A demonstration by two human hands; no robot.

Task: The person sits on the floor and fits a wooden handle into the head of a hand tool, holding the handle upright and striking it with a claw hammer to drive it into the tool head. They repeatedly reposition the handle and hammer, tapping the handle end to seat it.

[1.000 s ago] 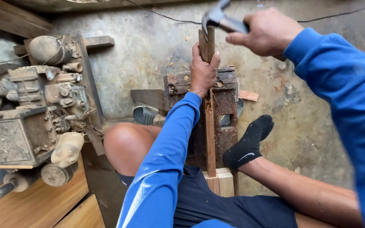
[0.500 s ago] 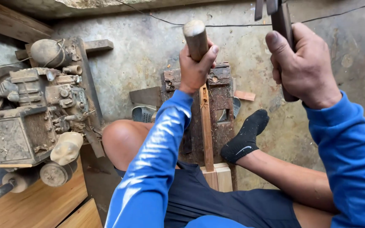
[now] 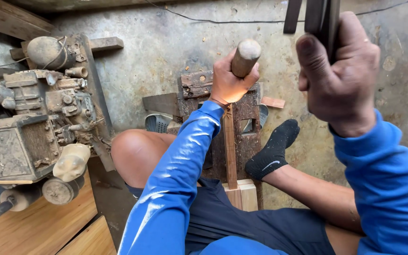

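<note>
Left hand (image 3: 227,82) is gripping a round wooden handle (image 3: 245,56) upright over the narrow wood strip (image 3: 230,146) below it, while right hand (image 3: 341,75) is clenching a dark hammer handle (image 3: 324,19) raised alongside, well apart.

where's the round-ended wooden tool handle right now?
Head view, centre top: the round-ended wooden tool handle sits upright in the left hand, over the narrow wooden strip.

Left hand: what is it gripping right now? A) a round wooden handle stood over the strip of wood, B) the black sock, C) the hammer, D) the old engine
A: the left hand is closed around the round wooden handle above the strip of wood, while the right hand holds the raised hammer.
</note>
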